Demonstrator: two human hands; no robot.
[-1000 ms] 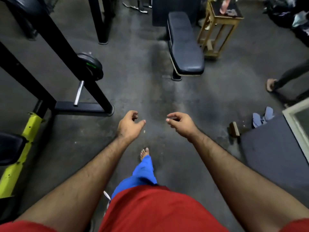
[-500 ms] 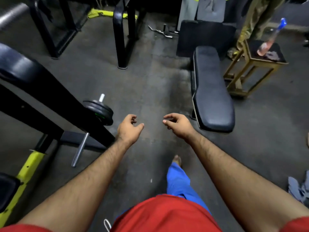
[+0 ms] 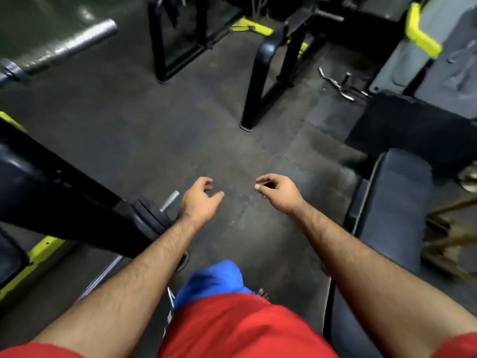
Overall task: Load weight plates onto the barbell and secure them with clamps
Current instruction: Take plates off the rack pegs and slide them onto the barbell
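Observation:
My left hand (image 3: 200, 200) and my right hand (image 3: 280, 192) reach forward over the dark floor, both empty with loosely curled, parted fingers. Black weight plates (image 3: 152, 215) sit on a silver storage peg (image 3: 170, 200) of a black rack, just left of my left wrist and partly hidden by my forearm. The silver sleeve of a barbell (image 3: 74, 42) shows at the upper left, bare of plates, with a collar at its inner end. No clamp is in sight.
A padded flat bench (image 3: 397, 215) lies at the right. A black angled frame beam (image 3: 64, 192) with yellow parts crosses the left. Black machine legs (image 3: 260, 81) stand ahead, a curl bar (image 3: 335, 83) lies on the floor behind them. A wooden stool (image 3: 454, 239) at far right.
I have walked forward: the bench has slid to my right, the plates on the peg have come up beside my left wrist, and the barbell sleeve has come into view. Both hands stay empty.

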